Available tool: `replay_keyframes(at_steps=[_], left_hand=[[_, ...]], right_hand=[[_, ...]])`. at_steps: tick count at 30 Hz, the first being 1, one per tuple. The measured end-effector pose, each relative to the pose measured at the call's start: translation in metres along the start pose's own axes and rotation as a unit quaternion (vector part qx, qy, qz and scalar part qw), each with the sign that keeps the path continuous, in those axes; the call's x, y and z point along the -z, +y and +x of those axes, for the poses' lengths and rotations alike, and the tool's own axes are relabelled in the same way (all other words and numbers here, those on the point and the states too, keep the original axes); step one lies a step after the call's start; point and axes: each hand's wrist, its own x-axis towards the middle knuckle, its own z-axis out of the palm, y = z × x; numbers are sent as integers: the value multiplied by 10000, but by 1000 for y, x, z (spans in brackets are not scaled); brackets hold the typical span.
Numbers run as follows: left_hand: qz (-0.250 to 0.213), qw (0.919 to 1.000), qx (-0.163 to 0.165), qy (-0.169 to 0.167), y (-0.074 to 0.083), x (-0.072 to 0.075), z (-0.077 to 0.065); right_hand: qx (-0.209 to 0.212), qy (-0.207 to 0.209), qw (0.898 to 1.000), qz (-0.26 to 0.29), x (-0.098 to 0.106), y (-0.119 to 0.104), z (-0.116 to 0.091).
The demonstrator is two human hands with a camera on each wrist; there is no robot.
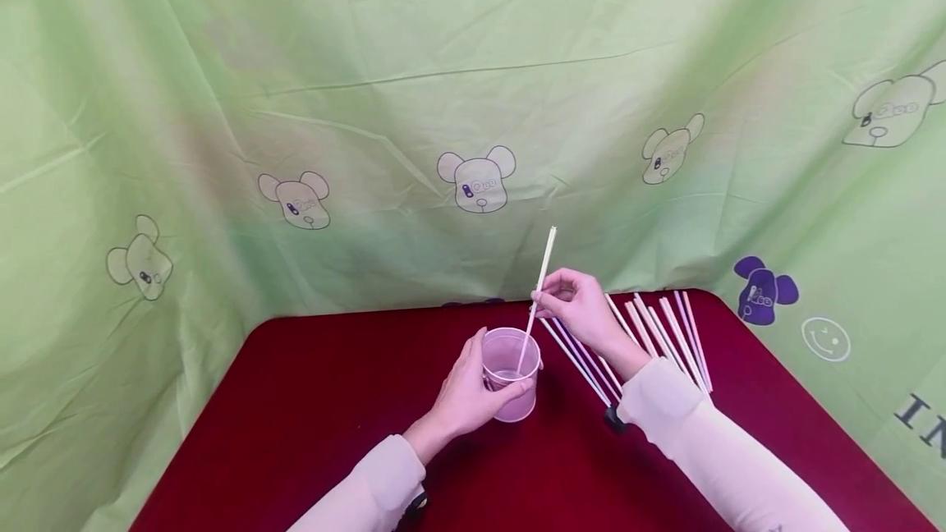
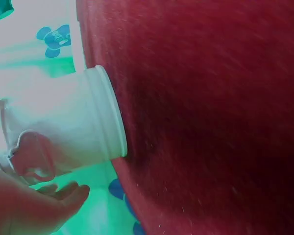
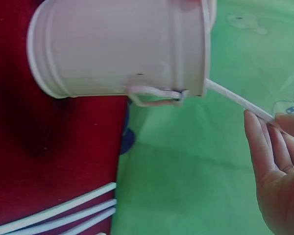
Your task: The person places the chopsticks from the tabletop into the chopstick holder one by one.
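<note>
My left hand (image 1: 470, 388) grips a small pale pink bucket (image 1: 517, 409) from the left, thumb across its near side and fingers on the far left of the rim. The bucket is upright, with a wire handle (image 3: 154, 95) hanging at its side. Whether its base touches the red cloth is hard to tell. Between thumb and fingertips, my right hand (image 1: 580, 306) pinches a thin pale straw (image 1: 545, 263). Its lower end is inside the bucket and its top leans right. In the right wrist view the straw (image 3: 237, 99) slants out over the rim.
Several pastel straws (image 1: 691, 339) lie on the red-covered table (image 1: 332, 401) to the right, partly under my right forearm. More straws (image 3: 63, 208) show in the right wrist view. A green printed curtain (image 1: 384, 130) hangs behind the table's far edge.
</note>
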Motion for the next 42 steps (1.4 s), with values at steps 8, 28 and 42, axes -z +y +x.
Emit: replay_keyframes(at_steps=[8,28,42], left_hand=[[1801,9796,-874,164,4,1,-18],[2128,9724,-894,335,17,-4,-27],[1898,9765,-975,301,11,-2,-26]], right_hand=[[46,44,9997,-249,-4,12,-6],[132,-146,9950,-974,-19,4,-27],[-131,-379,9962,-779,-22,12,-31]])
